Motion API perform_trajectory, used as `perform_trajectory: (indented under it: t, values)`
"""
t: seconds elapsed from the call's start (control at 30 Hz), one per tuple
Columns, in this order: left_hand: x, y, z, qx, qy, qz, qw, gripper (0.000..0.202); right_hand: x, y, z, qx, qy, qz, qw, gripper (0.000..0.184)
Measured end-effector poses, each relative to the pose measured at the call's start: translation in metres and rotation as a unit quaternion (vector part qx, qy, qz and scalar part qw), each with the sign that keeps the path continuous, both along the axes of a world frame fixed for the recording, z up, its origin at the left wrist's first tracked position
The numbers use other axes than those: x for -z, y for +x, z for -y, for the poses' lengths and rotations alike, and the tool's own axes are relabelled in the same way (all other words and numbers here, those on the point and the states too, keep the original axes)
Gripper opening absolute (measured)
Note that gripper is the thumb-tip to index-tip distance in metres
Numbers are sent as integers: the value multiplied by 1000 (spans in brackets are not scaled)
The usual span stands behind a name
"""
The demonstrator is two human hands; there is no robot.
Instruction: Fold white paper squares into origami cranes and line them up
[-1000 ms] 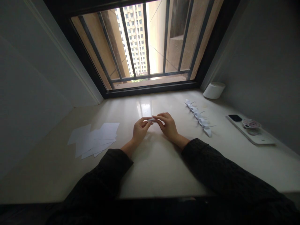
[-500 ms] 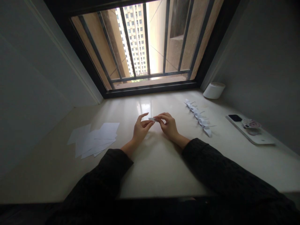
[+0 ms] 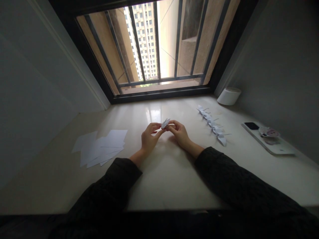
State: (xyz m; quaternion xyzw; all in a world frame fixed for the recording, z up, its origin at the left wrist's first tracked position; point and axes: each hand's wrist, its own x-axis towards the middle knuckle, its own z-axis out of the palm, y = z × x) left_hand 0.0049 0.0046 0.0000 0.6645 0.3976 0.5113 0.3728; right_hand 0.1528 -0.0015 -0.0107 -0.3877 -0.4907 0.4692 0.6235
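Note:
A small piece of folded white paper [image 3: 165, 123] is held up between my two hands, above the middle of the pale sill. My left hand [image 3: 150, 135] pinches its left side between thumb and fingers. From the right, my right hand [image 3: 179, 133] grips it with thumb and bent fingers. The finer folds are too small to make out. Right of my hands, several folded white paper cranes [image 3: 211, 124] stand close together in a slanting row. A loose, overlapping stack of white paper sheets [image 3: 101, 149] lies to the left of my left hand.
A white phone [image 3: 276, 146] with a round grip on its back lies at the right. Near the window corner stands a white cylindrical object [image 3: 228, 96]. The barred window [image 3: 159, 96] closes off the back, and walls flank the sill [image 3: 161, 186].
The folded paper has turned from lying nearly flat to tilting upward. My left index finger, raised before, has come down toward the paper. The view has shifted slightly.

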Motion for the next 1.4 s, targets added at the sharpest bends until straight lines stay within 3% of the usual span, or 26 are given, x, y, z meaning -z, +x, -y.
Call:
perform_trajectory:
  t: [0.2,0.5,0.67,0.87,1.4]
  values:
    - [3,-1,-4,-18,9,38,999,26,3,0,-2,-36,30,7,999,22]
    - [1,-2,-2,-11,37,35,999,28,11,5,-8,-4,32,83,996,26]
    - [0,-4,-3,-34,69,-9,997,20,5,4,-3,33,104,102,989,39]
    - [2,-6,-5,-40,82,-25,996,16,-4,8,2,63,148,188,969,21]
    - [0,-5,-4,-38,86,-12,996,17,-5,10,5,92,169,226,955,14]
